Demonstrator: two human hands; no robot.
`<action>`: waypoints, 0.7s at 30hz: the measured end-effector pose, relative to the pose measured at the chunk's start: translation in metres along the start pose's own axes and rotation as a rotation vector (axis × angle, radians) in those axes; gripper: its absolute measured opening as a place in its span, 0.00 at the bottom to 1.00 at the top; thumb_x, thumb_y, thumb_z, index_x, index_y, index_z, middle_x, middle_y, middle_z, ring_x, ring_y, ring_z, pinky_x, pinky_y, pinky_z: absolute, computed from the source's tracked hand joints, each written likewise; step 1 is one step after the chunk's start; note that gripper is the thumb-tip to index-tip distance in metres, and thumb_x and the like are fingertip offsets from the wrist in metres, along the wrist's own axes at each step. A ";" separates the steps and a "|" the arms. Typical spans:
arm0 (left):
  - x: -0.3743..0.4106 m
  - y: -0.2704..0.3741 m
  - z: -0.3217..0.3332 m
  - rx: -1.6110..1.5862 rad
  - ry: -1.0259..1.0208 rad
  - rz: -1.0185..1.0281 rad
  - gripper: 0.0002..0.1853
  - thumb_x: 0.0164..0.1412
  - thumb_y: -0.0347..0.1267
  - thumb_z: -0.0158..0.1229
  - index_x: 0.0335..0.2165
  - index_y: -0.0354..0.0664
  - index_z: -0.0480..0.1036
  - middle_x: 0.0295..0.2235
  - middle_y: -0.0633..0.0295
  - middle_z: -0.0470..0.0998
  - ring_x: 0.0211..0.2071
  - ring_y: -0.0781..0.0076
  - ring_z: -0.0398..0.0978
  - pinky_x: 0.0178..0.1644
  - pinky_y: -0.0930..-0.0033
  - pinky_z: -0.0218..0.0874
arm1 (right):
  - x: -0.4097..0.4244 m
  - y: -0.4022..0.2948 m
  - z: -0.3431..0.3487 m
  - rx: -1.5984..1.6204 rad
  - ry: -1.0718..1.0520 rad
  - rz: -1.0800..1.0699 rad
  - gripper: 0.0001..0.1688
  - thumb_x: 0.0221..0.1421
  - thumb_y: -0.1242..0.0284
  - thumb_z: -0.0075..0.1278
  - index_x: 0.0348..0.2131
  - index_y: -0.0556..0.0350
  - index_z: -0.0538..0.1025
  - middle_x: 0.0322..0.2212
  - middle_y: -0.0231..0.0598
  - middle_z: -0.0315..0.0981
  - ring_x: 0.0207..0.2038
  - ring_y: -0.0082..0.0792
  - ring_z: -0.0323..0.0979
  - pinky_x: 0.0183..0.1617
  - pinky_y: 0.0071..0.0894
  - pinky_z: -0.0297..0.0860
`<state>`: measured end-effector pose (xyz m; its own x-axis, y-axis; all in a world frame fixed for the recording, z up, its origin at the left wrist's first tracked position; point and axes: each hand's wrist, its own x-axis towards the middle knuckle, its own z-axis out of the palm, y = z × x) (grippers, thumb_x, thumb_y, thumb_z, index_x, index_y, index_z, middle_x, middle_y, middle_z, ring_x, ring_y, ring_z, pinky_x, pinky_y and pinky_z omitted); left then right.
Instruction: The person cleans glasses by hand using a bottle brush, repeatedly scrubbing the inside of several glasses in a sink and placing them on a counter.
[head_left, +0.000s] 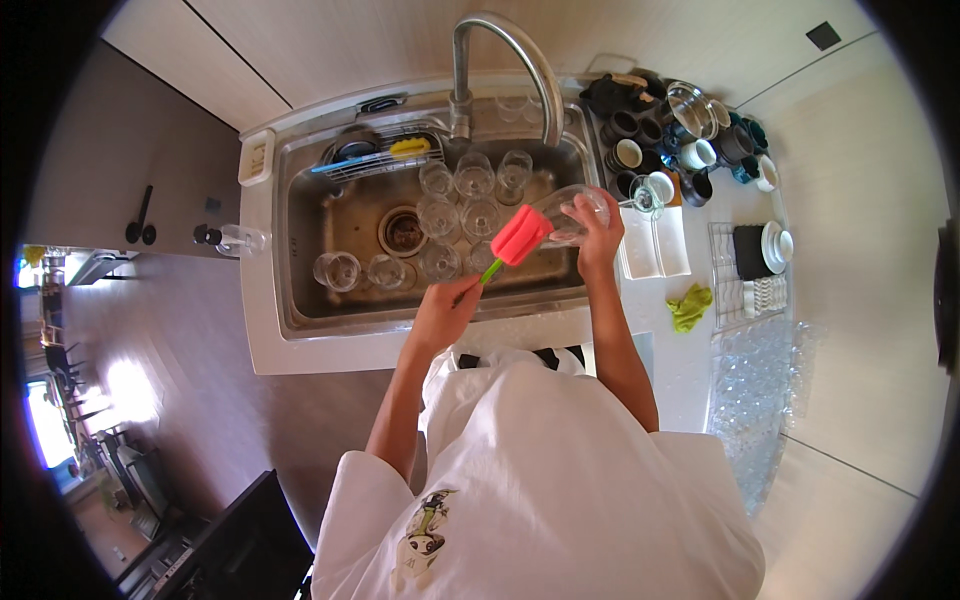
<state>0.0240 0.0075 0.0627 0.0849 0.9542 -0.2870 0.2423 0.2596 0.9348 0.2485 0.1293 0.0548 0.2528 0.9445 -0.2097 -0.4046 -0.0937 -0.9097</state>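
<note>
My left hand (450, 306) grips the green handle of a bottle brush with a red sponge head (521, 235). A clear glass vessel (564, 206) is held in my right hand (598, 232), above the right side of the sink. The sponge head is at the mouth of this vessel; whether its tip reaches inside I cannot tell. Below, several clear drinking glasses (474, 177) stand in the stainless steel sink (315, 225), around and to the right of the drain (401, 231).
The faucet (551, 90) arches over the back of the sink. A wire rack (375, 161) there holds a yellow sponge (410, 147). Dark and white cups (697, 154) crowd the right counter, beside a white tray (656, 244), a green cloth (689, 307) and a wire dish rack (724, 277).
</note>
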 end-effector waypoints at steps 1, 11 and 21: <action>0.006 0.005 -0.002 0.026 -0.013 0.022 0.12 0.61 0.31 0.49 0.40 0.35 0.72 0.17 0.64 0.64 0.21 0.83 0.57 0.23 0.74 0.53 | 0.002 0.000 -0.002 0.034 0.004 0.003 0.26 0.47 0.74 0.59 0.46 0.56 0.67 0.35 0.38 0.72 0.34 0.34 0.74 0.21 0.36 0.77; 0.028 0.034 -0.007 0.303 -0.120 0.194 0.08 0.57 0.29 0.50 0.33 0.34 0.72 0.17 0.53 0.67 0.18 0.64 0.64 0.25 0.66 0.56 | 0.016 -0.008 -0.032 0.010 -0.024 -0.011 0.28 0.47 0.73 0.59 0.48 0.55 0.67 0.43 0.44 0.67 0.39 0.38 0.72 0.25 0.38 0.77; 0.053 0.028 -0.002 0.423 -0.082 0.245 0.08 0.56 0.29 0.50 0.33 0.38 0.73 0.21 0.46 0.72 0.25 0.44 0.69 0.27 0.56 0.59 | 0.014 0.010 -0.014 -0.272 -0.121 -0.272 0.33 0.39 0.77 0.65 0.46 0.59 0.68 0.42 0.43 0.67 0.39 0.31 0.72 0.37 0.26 0.72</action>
<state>0.0334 0.0658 0.0740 0.2605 0.9602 -0.1009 0.5754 -0.0705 0.8148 0.2600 0.1375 0.0378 0.2066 0.9750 0.0811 -0.0857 0.1006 -0.9912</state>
